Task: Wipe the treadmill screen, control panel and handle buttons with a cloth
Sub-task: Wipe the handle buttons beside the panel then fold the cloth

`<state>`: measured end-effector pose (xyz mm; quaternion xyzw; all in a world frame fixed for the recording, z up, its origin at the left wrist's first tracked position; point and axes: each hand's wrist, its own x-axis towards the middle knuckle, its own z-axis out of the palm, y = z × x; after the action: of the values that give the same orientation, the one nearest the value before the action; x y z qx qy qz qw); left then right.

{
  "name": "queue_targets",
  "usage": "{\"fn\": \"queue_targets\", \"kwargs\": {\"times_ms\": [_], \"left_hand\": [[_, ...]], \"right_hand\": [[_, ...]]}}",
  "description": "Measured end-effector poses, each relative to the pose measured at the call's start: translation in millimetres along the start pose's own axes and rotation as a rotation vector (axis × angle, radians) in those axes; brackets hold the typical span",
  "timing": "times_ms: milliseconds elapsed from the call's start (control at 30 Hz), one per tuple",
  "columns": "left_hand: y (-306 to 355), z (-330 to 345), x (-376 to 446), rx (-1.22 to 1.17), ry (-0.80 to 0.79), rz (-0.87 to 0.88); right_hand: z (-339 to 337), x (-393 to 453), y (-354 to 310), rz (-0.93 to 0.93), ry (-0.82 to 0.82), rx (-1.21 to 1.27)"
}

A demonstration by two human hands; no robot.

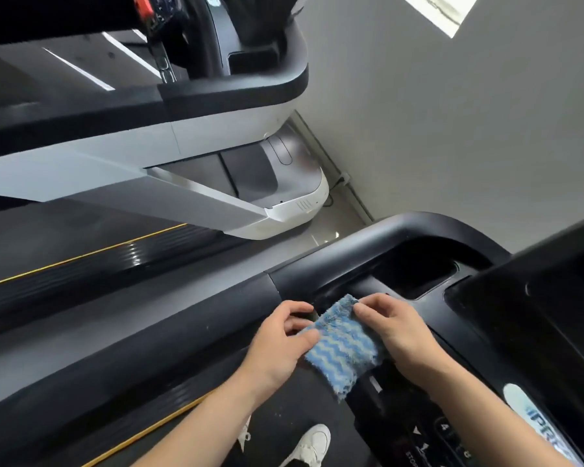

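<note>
A blue and white zigzag cloth (343, 345) is held up between both hands over the black treadmill console. My left hand (280, 345) pinches its left edge between thumb and fingers. My right hand (398, 332) grips its upper right corner. The dark screen (536, 318) slopes away at the right. The control panel (429, 439) with its buttons lies below the cloth at the bottom right. The black handrail (169, 342) runs left from the console, under my left hand.
A second treadmill (149, 143), grey and white, stands to the left with a red safety key (142, 3) at the top. A grey wall (452, 112) is ahead. A cup recess (418, 274) sits above the cloth. White shoes (312, 446) stand on the belt.
</note>
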<state>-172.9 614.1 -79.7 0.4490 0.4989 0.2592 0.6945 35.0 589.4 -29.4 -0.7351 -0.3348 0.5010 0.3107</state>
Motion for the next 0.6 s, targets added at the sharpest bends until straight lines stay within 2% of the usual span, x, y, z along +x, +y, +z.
{"fn": "queue_targets", "kwargs": {"times_ms": [100, 167, 233, 267, 400, 500, 600], "left_hand": [[7.9, 6.1, -0.5, 0.225, 0.116, 0.173], [16.9, 14.3, -9.9, 0.378, 0.046, 0.314], [27.0, 22.5, -18.5, 0.474, -0.029, 0.378], [32.3, 25.1, -21.4, 0.454, -0.041, 0.368], [44.6, 32.6, -21.4, 0.112, -0.018, 0.202], [39.5, 31.6, -18.4, -0.113, -0.060, 0.105], [36.5, 28.2, -17.0, -0.085, -0.113, 0.031]], "right_hand": [[-3.4, 0.7, -4.4, 0.046, -0.020, 0.285], [-5.7, -2.2, -9.5, 0.050, -0.066, 0.433], [-9.0, -6.2, -18.1, 0.049, -0.120, 0.524], [-11.2, -8.2, -23.0, 0.047, -0.158, 0.559], [-21.2, -11.3, -26.3, 0.042, -0.326, 0.744], [-20.5, -13.4, -21.7, -0.003, -0.320, 0.647], [-17.4, -17.4, -20.3, -0.038, -0.271, 0.517]]}}
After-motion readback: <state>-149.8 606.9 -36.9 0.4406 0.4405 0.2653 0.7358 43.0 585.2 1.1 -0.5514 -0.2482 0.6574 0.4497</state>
